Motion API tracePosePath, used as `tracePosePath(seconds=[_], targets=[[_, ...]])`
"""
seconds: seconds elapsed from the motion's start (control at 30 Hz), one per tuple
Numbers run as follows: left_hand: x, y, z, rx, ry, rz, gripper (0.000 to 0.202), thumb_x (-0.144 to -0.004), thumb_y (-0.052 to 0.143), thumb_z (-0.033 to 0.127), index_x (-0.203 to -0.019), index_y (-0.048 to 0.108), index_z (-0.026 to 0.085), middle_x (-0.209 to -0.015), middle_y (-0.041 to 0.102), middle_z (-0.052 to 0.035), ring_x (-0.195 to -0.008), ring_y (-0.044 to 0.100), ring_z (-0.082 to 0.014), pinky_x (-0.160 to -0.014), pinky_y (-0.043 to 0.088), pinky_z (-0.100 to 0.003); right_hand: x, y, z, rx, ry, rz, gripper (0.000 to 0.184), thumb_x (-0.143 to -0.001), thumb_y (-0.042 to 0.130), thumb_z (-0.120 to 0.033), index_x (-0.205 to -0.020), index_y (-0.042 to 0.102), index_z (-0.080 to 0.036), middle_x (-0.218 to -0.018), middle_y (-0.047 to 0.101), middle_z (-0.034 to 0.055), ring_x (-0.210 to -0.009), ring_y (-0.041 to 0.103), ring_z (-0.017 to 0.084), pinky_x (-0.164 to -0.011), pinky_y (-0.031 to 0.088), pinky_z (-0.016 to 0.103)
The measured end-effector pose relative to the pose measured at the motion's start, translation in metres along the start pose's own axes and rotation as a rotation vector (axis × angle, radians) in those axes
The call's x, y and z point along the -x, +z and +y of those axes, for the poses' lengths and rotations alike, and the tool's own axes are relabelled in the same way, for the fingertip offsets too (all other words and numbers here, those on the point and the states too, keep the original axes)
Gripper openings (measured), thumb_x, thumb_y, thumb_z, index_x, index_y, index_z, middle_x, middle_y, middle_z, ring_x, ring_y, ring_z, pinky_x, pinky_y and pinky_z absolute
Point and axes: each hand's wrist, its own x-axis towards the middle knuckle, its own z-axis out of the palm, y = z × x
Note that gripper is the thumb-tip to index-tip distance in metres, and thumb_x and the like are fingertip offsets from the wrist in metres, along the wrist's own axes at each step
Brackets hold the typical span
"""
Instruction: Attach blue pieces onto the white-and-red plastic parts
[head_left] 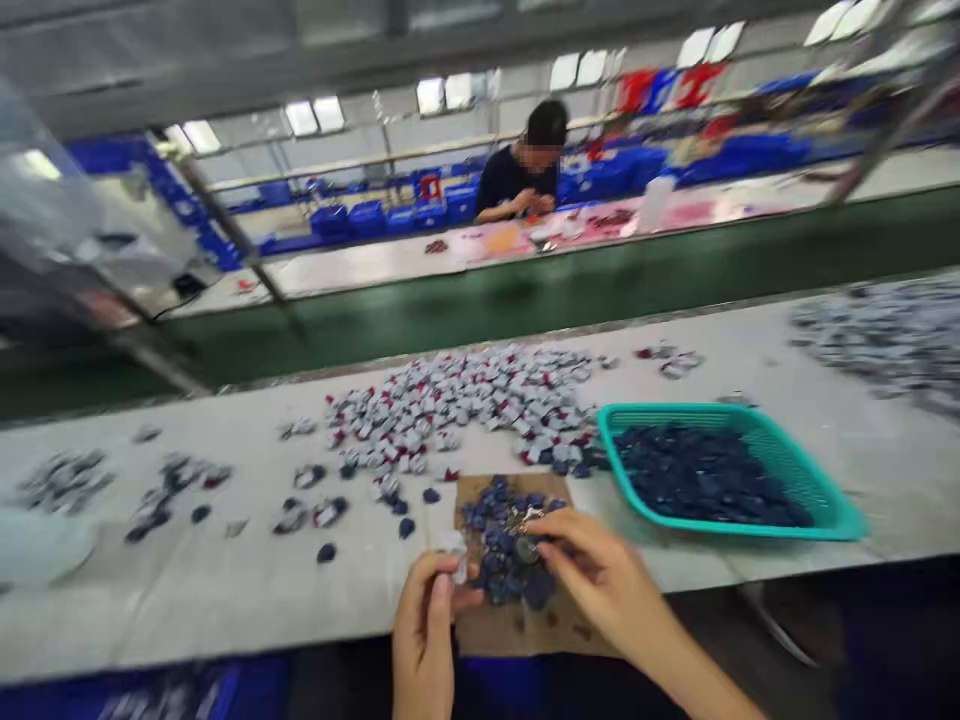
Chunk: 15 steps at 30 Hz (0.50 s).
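My left hand (427, 625) is at the table's near edge, its fingers pinched on a small pale piece (454, 568). My right hand (600, 575) reaches into a heap of small dark blue parts (502, 545) lying on a brown cardboard sheet (517, 625), fingertips pinched on one dark part. Behind the cardboard spreads a large pile of white, red and grey pieces (465, 400). To the right stands a teal plastic basket (832, 500) holding many dark blue parts.
Loose pieces are scattered over the left of the pale worktable (225, 590), with another grey heap (892, 335) at the far right. Beyond a green conveyor (525, 295), a person in a dark shirt (517, 175) works at another bench with blue bins.
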Motion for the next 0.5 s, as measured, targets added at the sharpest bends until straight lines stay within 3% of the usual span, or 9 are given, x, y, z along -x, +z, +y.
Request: tracePosePath(seconds=[0.17, 0.33, 0.5], targets=[[-0.002, -0.012, -0.024, 0.09, -0.037, 0.071, 0.039, -0.078, 0.072, 0.056, -0.088, 0.063, 0.02, -0.078, 0.069, -0.0037, -0.073, 0.068, -0.0188, -0.064, 0.059, -0.026, 0.006, -0.003, 0.026, 0.122, -0.036, 0.002, 0.021, -0.097, 0.052, -0.032, -0.107, 0.064, -0.019, -0.072, 0.058, 0.002, -0.056, 0.054, 0.013, -0.051, 0.048, 0.025], [-0.005, -0.014, -0.024, 0.268, -0.178, 0.092, 0.059, -0.067, 0.087, 0.039, -0.116, 0.06, 0.019, -0.085, 0.073, -0.0046, -0.072, 0.068, -0.0164, -0.065, 0.057, -0.025, 0.006, 0.004, 0.031, 0.249, -0.139, -0.067, 0.019, -0.099, 0.048, -0.029, -0.1, 0.064, -0.02, -0.091, 0.066, 0.0062, -0.067, 0.063, 0.015, -0.055, 0.051, 0.025], [-0.014, -0.017, -0.021, 0.409, -0.351, 0.051, 0.041, -0.054, 0.094, 0.032, -0.085, 0.074, 0.013, -0.08, 0.076, -0.0068, -0.071, 0.068, -0.0141, -0.064, 0.055, -0.02, 0.001, 0.009, 0.034, 0.334, -0.194, -0.092, 0.022, -0.1, 0.045, -0.028, -0.096, 0.065, -0.022, -0.095, 0.068, 0.006, -0.086, 0.067, 0.02, -0.069, 0.054, 0.03]])
